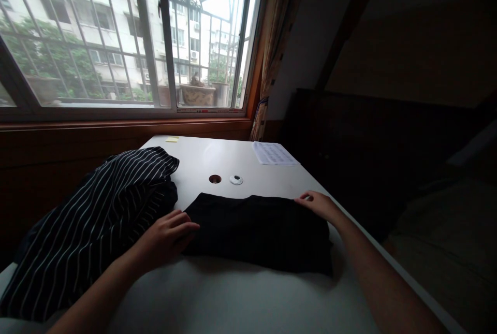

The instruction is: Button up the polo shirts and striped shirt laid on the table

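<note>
1. Head view: the black garment (252, 233) lies on the white table (186, 298), on the near side of the cable hole (215, 179).
2. Right hand (316, 205), right of and nearer than the hole: thumb and fingers pinch the garment's far edge.
3. Left hand (173, 233), nearer and left of the hole: fingers at the garment's left edge; whether they grip, I cannot tell.
4. Striped garment (116, 199): heaped left of the hole.

No legible text found. Printed sheet (275, 153), just right of frame centre: rows of small grey print, too small to read (lines or table, cannot tell which). Strip (205, 111) along the window's (166, 39) lower edge, above centre: red and dark marks, unresolved. No words, brands or numbers could be transcribed.
</note>
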Action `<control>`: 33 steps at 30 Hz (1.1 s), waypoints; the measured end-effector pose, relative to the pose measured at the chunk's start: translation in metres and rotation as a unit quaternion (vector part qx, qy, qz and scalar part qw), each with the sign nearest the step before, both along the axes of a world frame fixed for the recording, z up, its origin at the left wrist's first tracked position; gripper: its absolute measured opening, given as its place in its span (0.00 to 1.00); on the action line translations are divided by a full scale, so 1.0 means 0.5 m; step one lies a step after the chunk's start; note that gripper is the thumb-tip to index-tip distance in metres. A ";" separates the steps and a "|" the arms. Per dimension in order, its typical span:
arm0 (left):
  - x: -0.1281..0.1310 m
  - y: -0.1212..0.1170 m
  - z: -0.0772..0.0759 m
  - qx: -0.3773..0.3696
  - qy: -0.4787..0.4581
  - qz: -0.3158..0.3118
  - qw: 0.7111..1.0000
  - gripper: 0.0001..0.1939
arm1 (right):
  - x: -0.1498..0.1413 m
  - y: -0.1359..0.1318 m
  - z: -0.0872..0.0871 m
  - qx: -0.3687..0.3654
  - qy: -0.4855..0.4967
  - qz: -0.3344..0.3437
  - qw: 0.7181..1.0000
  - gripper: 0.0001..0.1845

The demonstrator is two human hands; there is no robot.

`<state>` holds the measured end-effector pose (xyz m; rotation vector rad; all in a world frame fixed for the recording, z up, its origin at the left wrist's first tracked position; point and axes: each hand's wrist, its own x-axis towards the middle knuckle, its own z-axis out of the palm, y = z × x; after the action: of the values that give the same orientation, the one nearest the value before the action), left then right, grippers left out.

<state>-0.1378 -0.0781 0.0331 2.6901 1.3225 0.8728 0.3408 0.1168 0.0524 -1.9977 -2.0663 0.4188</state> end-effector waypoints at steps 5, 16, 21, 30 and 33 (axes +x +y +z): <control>0.023 -0.008 -0.017 -0.116 0.042 -0.036 0.992 0.14 | 0.050 -0.014 -0.008 -0.122 0.112 0.066 0.984 0.42; -0.018 0.031 -0.083 -0.071 0.053 0.079 0.993 0.19 | 0.193 -0.015 -0.057 -0.146 0.119 0.022 0.982 0.31; -0.004 0.034 -0.103 -0.011 0.108 0.100 0.989 0.28 | 0.217 -0.043 -0.048 -0.243 0.056 0.043 0.967 0.35; 0.000 0.039 -0.090 0.020 0.066 0.103 0.992 0.18 | 0.071 -0.024 -0.030 -0.111 -0.084 0.089 0.986 0.34; 0.011 0.029 -0.068 0.004 0.035 0.089 0.995 0.15 | -0.024 -0.016 -0.038 -0.066 -0.027 0.172 0.982 0.30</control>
<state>-0.1323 -0.0635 -0.0009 2.6627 1.5974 0.8042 0.3290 0.1086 0.0333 -1.7318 -2.4868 0.5851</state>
